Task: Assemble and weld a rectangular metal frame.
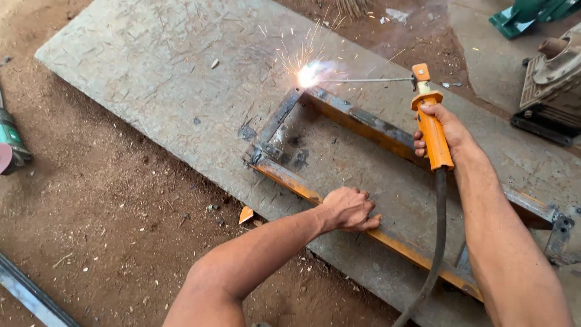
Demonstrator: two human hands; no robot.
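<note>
Your right hand [445, 130] is wrapped around the orange electrode holder [433, 124], fingers clamped on its grip, with the black cable [437, 242] trailing back toward you. The holder keeps the thin welding rod [369, 79] reaching out level to the far corner of the rectangular steel frame [339, 115], where the arc [308, 75] flares white and throws sparks; that reach seems to keep your hand back from the heat. Your left hand [350, 209] lies on the frame's near rail, fingers together and curled over the bar, apparently pressing it down so the frame lies steady. The frame lies flat on a grey, scratched slab [151, 60], which rests on bare reddish earth [109, 212]. Left of the frame, at the edge of view, lies a green angle grinder [11, 142]; beyond its far right end stand a green metal piece [526, 13] and a grimy machine [554, 85].
</note>
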